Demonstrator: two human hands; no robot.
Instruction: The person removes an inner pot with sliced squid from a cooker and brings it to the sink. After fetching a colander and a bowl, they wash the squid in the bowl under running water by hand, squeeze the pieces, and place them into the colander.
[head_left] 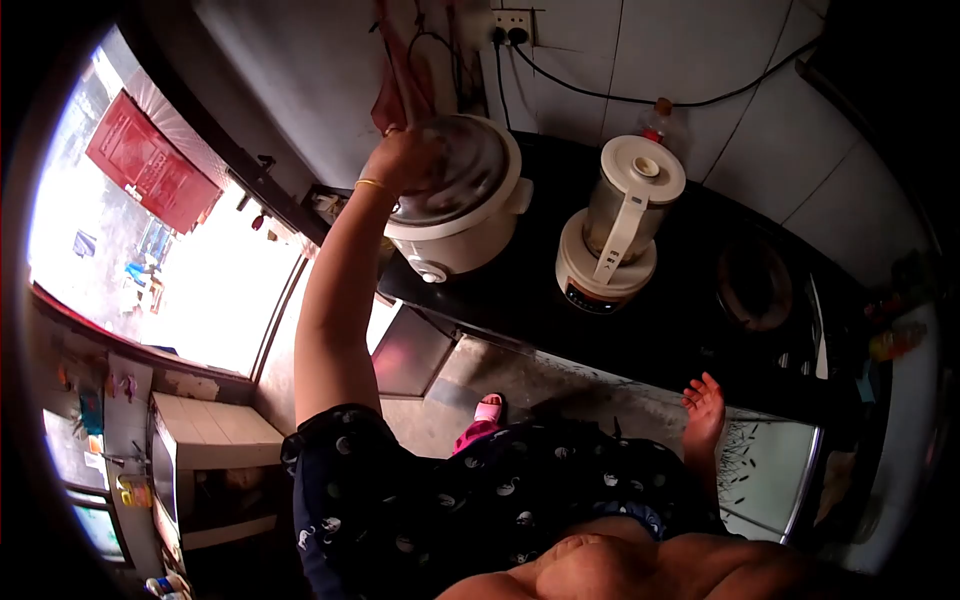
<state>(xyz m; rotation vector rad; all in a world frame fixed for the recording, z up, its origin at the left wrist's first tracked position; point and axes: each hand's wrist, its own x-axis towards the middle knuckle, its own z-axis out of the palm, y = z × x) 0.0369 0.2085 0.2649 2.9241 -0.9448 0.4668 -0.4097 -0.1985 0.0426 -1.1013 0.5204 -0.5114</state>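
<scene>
My left hand [405, 160], with a thin yellow bracelet at its wrist, reaches out over a white electric cooker [445, 245]. Its fingers are bent at the top of the dark glass lid [470, 170], seemingly round the knob, though shade and blur partly hide them. A dial sits on the cooker's front. My right hand [705, 405] hangs by the counter's front edge, fingers apart and palm up, holding nothing. Between the two hands, further back, stands an electric glass kettle [625, 215] with a white lid and handle, on its base.
The black countertop [540, 260] runs along a tiled wall. A round dark pan or burner [755, 285] is at right. Cords [640, 100] lead from a wall socket [513, 22]. A small bottle [657, 120] stands behind the kettle. Red cloth [395, 95] hangs behind the cooker. At left is a bright doorway.
</scene>
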